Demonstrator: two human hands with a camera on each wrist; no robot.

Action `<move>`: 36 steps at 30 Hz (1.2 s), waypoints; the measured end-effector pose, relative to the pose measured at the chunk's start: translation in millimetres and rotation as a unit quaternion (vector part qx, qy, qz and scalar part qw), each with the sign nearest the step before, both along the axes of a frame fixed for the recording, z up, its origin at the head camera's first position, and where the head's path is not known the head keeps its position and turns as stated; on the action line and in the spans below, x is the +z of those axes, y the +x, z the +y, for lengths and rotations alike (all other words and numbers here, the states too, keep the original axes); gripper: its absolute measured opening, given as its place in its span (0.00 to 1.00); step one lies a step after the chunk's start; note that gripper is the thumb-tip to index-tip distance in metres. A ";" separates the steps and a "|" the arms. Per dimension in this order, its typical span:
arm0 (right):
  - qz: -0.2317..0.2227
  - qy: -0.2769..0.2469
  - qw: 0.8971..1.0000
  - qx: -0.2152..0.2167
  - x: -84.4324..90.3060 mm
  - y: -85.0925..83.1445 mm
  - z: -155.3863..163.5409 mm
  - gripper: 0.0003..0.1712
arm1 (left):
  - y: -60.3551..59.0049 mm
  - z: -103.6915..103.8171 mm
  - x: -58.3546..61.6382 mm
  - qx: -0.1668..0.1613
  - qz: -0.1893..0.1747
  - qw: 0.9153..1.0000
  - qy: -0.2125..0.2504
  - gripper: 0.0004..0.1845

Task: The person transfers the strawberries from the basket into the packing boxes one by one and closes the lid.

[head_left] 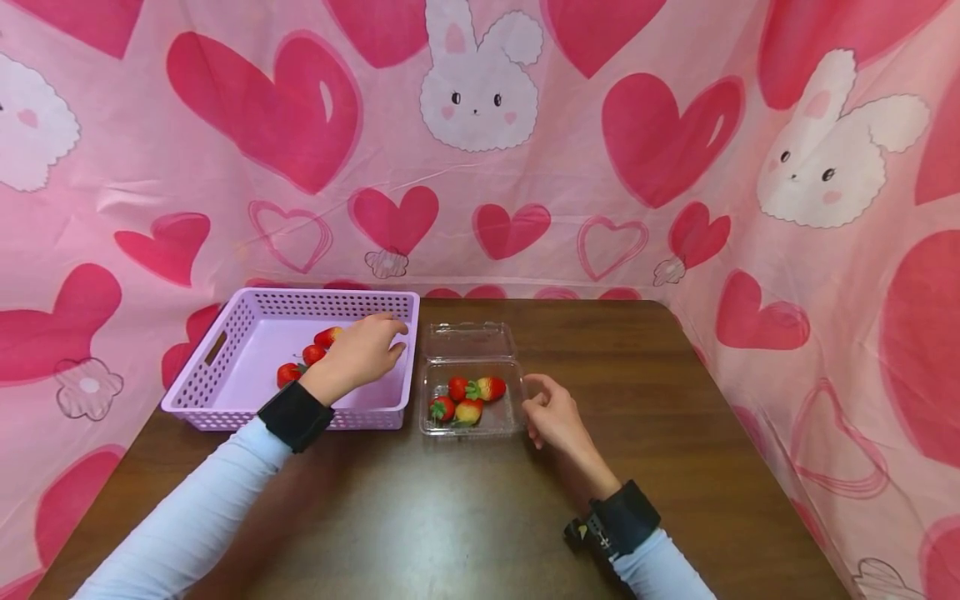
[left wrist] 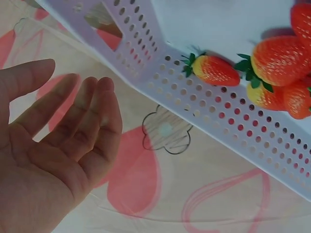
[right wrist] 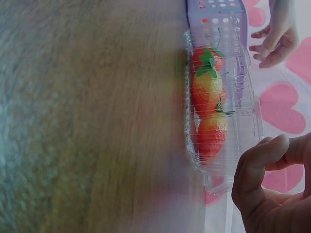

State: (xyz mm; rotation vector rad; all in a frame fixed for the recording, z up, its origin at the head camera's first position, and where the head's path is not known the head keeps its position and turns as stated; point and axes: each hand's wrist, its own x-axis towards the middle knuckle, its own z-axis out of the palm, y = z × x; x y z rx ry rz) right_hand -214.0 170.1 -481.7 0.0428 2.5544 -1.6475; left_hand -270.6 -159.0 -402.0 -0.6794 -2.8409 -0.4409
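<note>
My left hand (head_left: 365, 350) is held over the right part of a lilac perforated basket (head_left: 251, 383), its relaxed fingers holding nothing. Several strawberries (head_left: 288, 374) lie in the basket, partly hidden by that hand; in the left wrist view one strawberry (left wrist: 215, 71) sits near the basket's corner. My right hand (head_left: 557, 417) is at the right edge of a clear plastic clamshell box (head_left: 495, 423), fingers loosely bent right by its rim. The box stands with its lid (head_left: 469, 342) folded back. Several red and yellowish strawberries (head_left: 491, 388) lie inside.
Basket and box stand side by side on a brown wooden table (head_left: 450, 508), the basket on the left. A pink cloth (head_left: 480, 183) with hearts and rabbits hangs behind the table and along its sides. Each wrist wears a black band (head_left: 296, 417).
</note>
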 end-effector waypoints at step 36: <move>0.001 -0.002 1.000 -0.001 -0.2 0.6 -1.9 0.26 | 21.0 -54.2 -20.8 0.046 -0.070 0.996 -0.009 0.17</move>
